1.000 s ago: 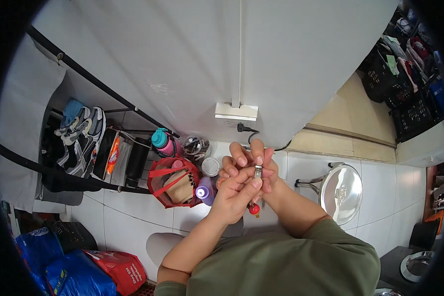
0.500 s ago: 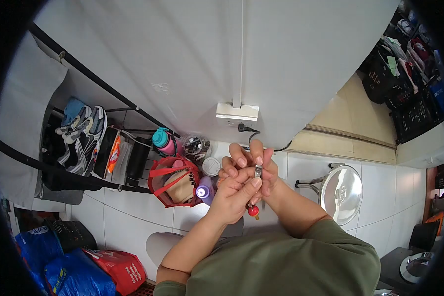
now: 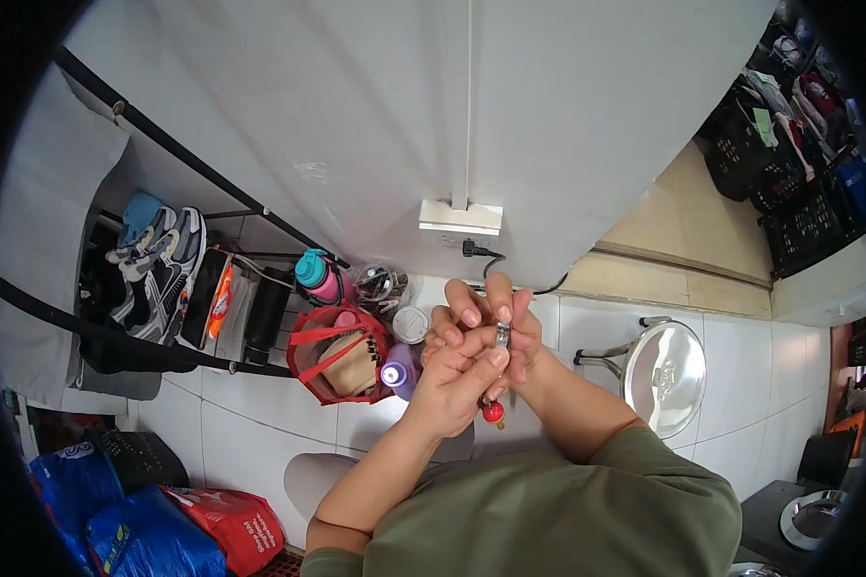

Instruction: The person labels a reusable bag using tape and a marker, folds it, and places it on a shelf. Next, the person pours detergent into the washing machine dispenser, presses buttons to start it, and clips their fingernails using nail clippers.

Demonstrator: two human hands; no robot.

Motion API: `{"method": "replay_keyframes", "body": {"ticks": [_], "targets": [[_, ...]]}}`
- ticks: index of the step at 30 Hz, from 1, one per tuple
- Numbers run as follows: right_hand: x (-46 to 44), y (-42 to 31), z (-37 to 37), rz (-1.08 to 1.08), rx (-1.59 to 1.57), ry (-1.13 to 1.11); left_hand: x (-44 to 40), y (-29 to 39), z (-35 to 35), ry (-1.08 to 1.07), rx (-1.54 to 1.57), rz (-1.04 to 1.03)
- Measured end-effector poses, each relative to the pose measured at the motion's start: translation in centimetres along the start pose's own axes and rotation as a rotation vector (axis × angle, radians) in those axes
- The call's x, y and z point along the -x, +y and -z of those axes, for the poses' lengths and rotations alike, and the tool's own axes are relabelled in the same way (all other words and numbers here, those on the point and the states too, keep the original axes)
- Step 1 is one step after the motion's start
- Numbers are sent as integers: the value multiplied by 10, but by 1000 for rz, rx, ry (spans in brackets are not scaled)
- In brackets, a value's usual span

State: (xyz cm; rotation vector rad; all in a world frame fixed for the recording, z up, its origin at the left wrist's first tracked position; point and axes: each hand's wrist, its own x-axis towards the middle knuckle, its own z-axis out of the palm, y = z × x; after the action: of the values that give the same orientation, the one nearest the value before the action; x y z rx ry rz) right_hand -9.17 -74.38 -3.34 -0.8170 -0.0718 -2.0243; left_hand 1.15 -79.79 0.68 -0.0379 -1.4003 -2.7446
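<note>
Both hands meet in front of my chest. In my left hand (image 3: 452,389) is a small silver nail clipper (image 3: 502,335), with the thumb pressed on its lower part. A red bead charm (image 3: 493,413) hangs below that hand. Right behind the clipper, my right hand (image 3: 522,332) is turned palm toward me, its fingers bent and apart. The clipper's upper end lies against my right hand, near the thumb. Which nail it touches is too small to tell.
A red tote bag (image 3: 303,361), a purple bottle (image 3: 400,370) and a pink bottle with a teal lid (image 3: 325,277) stand left of my hands. A round metal-topped stool (image 3: 666,380) is at right. Shoes (image 3: 168,274) fill a black rack; a plug (image 3: 470,248) hangs below a socket.
</note>
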Motion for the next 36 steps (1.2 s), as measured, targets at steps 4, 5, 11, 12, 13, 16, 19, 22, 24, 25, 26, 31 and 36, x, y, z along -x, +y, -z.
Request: {"method": "replay_keyframes", "body": {"ticks": [4, 5, 11, 12, 13, 16, 19, 22, 24, 25, 26, 31, 36], "targets": [[0, 0, -1, -7, -12, 5, 1, -2, 0, 11, 8, -18], [0, 0, -2, -8, -10, 9, 1, -4, 1, 10, 11, -23], [1, 1, -1, -15, -45, -10, -1, -4, 2, -34, 5, -37], [2, 2, -1, -18, -71, -10, -2, -4, 2, -47, -9, -49], [2, 3, -1, -13, -72, -11, -2, -4, 1, -35, -9, -48], [2, 3, 1, -5, -70, -18, -1, -3, -1, -12, -13, -47], [3, 3, 3, -9, -49, -25, -1, -4, -1, 6, -25, -48], [3, 1, 2, -14, -17, -23, 0, -2, -3, 36, -26, -41], [3, 1, 3, -13, 0, -29, 2, -7, 5, 30, -19, -25], [3, 1, 3, -15, -7, -30, 2, -7, 6, 34, -9, -17], [2, 1, 3, -18, -13, -31, 3, -8, 6, 37, 1, -8], [1, 0, 3, -24, -24, -37, 1, -6, 0, 50, 26, -31], [1, 0, -1, -37, -75, 13, -1, -2, -1, 5, 17, -31]]}}
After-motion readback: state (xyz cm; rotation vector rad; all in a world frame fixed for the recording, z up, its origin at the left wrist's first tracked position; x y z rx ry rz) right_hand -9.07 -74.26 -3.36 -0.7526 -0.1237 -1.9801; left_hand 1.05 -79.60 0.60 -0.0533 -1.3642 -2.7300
